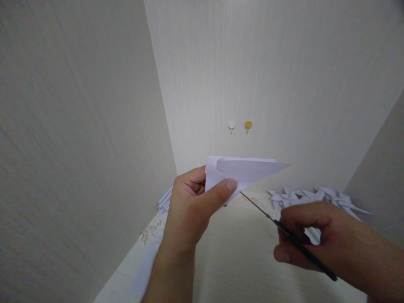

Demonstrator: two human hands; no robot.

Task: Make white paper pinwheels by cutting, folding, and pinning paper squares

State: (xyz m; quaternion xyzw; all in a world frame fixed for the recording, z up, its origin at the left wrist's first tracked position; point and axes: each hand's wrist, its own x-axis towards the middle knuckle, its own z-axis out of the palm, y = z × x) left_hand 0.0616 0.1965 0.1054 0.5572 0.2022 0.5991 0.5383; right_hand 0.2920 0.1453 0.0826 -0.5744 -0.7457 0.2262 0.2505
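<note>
My left hand (192,206) holds up a folded white paper (246,170), pinched between thumb and fingers, its long point aimed to the right. My right hand (312,237) grips a thin black tool (284,231), a slim rod with a fine metal tip. That tip reaches up-left and touches the lower edge of the folded paper, just right of my left thumb. Both hands hover above a pale wooden desk (236,256).
A heap of several folded white paper pieces (315,197) lies at the back right of the desk. A stack of white sheets (166,200) rests at the back left, with small paper scraps (150,232) near it. Two pins, white (231,125) and yellow (248,125), stick in the back panel.
</note>
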